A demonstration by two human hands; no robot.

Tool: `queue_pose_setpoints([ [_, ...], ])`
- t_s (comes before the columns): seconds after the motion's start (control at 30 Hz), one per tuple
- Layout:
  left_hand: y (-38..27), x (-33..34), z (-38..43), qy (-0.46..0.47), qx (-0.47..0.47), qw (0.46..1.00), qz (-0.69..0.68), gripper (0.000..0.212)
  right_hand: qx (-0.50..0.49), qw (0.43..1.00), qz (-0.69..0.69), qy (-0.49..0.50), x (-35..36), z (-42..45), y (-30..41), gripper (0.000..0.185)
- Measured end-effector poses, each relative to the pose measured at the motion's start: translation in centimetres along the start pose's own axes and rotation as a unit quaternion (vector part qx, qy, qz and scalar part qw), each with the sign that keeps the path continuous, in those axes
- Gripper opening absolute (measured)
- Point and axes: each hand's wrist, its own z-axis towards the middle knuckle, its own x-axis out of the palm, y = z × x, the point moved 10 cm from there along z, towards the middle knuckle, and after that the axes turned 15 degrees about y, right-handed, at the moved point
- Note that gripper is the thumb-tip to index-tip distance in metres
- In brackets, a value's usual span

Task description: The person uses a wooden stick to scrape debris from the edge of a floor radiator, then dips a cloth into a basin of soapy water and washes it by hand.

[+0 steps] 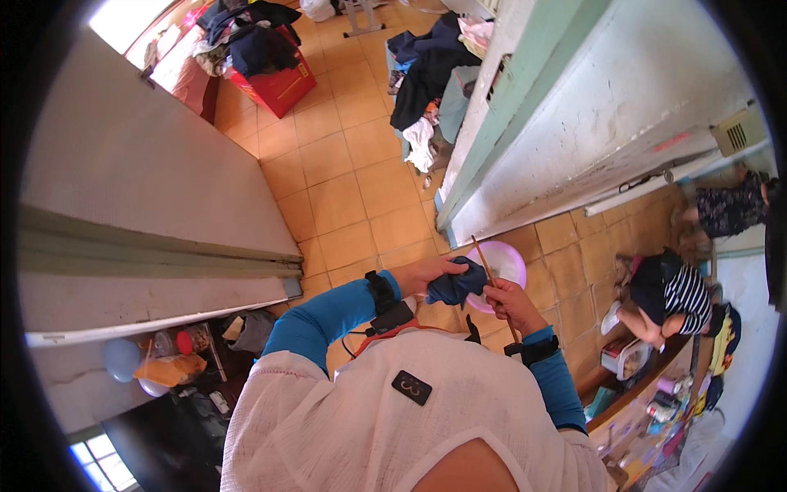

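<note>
My left hand (430, 273) grips a bunched dark blue cloth (458, 283) at its left side, thumb on top. Just to the right, my right hand (510, 302) is closed on a thin brown stick (486, 261), which slants from upper left to lower right and passes by the cloth's right edge. Under both, a round basin with a pink-purple rim (519, 264) stands on the tiled floor; cloth and hands cover part of it, and what lies inside is unclear.
Doorway walls flank me, with a green door frame (522, 117) at right. Clothes (430, 80) are heaped beyond it; a red box (283, 86) bears more clothes. At far right a person in a striped top (685, 298) sits by a cluttered table (627, 424); another person stands behind.
</note>
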Motion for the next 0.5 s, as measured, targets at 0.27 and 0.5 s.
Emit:
queue_pose_setpoints([
  [0.27, 0.9, 4.8, 1.1, 0.061, -0.041, 0.997, -0.038, 0.034, -0.005, 0.975, 0.215, -0.054, -1.1, -1.0, -5.2, 0.024],
  [0.5, 9.4, 3.8, 6.6, 0.106, -0.168, 0.979, -0.046, 0.038, -0.087, 0.937, 0.326, -0.088, -4.1, -3.4, -10.8, 0.02],
])
